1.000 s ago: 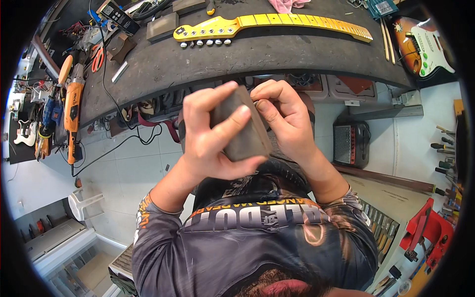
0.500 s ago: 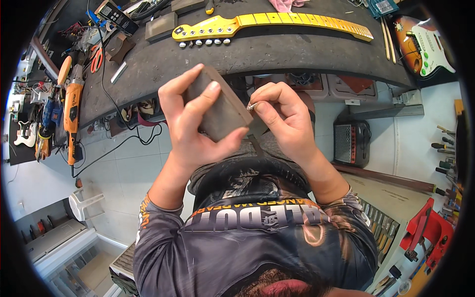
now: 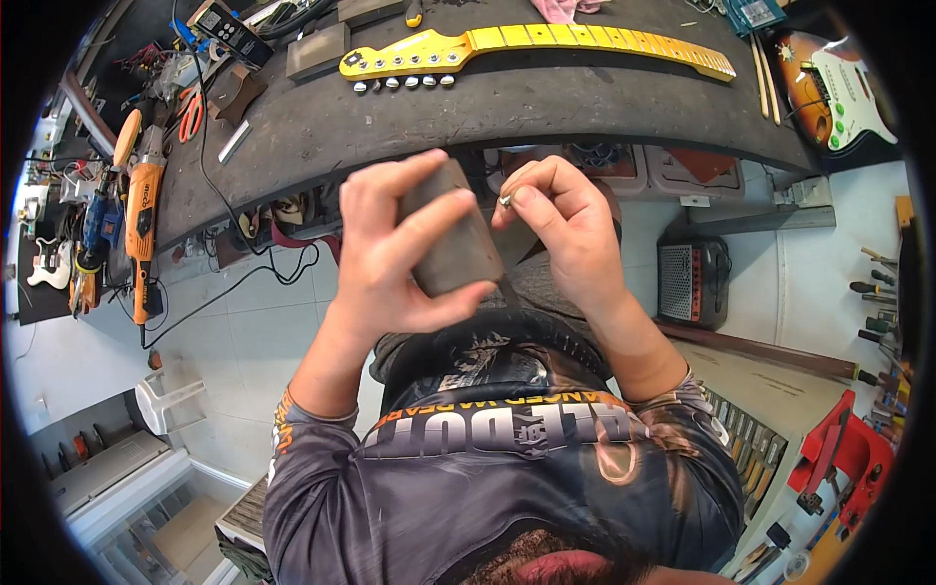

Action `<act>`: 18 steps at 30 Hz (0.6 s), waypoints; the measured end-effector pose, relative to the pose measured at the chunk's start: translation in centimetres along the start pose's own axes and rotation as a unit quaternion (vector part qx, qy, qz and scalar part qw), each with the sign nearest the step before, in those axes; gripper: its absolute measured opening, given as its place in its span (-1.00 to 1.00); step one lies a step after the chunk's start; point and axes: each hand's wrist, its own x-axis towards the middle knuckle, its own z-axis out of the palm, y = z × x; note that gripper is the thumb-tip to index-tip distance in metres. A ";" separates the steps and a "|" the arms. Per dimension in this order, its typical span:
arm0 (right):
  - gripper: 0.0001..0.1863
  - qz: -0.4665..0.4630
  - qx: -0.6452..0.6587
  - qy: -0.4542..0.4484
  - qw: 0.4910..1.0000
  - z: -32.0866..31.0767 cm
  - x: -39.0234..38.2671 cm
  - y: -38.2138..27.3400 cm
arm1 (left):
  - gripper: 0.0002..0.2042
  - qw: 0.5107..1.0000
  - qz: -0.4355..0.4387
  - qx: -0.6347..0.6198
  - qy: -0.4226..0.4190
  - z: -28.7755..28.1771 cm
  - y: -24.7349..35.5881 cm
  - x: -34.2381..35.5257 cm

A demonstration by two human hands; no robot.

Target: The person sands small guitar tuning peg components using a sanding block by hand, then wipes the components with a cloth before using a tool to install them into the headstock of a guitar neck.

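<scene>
My left hand grips a grey-brown rectangular block in front of my chest, fingers wrapped over its face. My right hand is just right of the block and pinches a small shiny metal piece between thumb and forefinger, close to the block's upper right edge. On the dark workbench beyond lies a yellow guitar neck with its tuning pegs facing me.
An orange power tool and cable lie on the bench's left end, beside red pliers and a meter. A sunburst guitar body rests at the right end. A small amplifier stands below the bench.
The block has turned and dropped slightly in my left hand. My right hand has pulled back from its face to its upper right edge, pinching the small metal piece.
</scene>
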 end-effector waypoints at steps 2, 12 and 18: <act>-0.86 -0.031 -0.015 0.012 0.999 -0.1 0.0 0.1 | -0.21 0.999 -0.013 -0.006 -0.035 0.6 0.8 -0.3; -0.88 -0.067 -0.086 0.004 0.994 0.4 -0.2 -0.3 | -0.11 0.998 -0.009 -0.031 -0.048 1.5 1.0 -1.4; -0.89 -0.098 -0.258 -0.018 0.961 -0.5 -0.1 -1.3 | -0.14 0.996 -0.026 -0.077 -0.042 1.3 1.1 -1.4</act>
